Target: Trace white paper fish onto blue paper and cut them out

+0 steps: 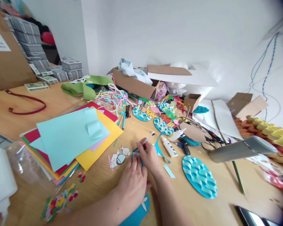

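My right hand (147, 153) grips a slim pen (148, 138), its tip end near the edge of a blue sheet (138, 216). My left hand (133, 177) lies with its fingers stretched flat on that blue sheet, pressing it to the table; what is beneath the fingers is mostly hidden. A white cutout shape (144, 204) shows on the sheet below my wrist. Just left of my fingers lie several paper fish cutouts (118, 158) with drawn outlines. To the right are a white glue bottle (169, 146) and a blue paper scrap (169, 171).
Stacked coloured paper (68, 138) covers the left side. A wavy blue oval (199, 176) lies at right, near a grey cylinder (242, 148). Colourful fish decorations (165, 117), ribbons (113, 97) and cardboard boxes (134, 82) crowd the back. Confetti (61, 201) lies front left.
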A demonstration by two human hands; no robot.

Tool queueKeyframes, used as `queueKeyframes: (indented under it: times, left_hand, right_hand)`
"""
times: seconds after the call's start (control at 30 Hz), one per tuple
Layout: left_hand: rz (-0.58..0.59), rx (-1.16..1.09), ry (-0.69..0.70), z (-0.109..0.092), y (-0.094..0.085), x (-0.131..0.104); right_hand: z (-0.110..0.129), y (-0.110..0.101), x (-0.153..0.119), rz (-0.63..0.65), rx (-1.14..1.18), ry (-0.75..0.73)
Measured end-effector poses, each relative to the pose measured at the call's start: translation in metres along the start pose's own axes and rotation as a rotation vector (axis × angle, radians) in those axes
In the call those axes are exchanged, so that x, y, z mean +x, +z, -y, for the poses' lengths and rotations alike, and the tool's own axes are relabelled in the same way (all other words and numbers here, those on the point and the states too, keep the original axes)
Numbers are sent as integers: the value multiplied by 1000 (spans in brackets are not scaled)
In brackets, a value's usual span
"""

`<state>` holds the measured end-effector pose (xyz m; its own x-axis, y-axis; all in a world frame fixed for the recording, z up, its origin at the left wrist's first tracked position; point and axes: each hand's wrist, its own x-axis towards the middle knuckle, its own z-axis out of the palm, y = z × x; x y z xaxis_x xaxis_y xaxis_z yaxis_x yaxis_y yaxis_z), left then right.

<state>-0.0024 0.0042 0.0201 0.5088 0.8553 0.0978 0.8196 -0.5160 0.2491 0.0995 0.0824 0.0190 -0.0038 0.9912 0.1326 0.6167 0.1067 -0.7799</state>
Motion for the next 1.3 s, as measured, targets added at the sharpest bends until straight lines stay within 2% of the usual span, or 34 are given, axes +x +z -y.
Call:
queueKeyframes:
  times: [0.57,1.3]
  left_hand:
    - [-8,-9,-7,0,2,0]
    - [82,-19,-17,0,-10,1]
  right_hand:
    - [-2,2,0,-62,10,0]
    - [-8,1,3,-88,40,92]
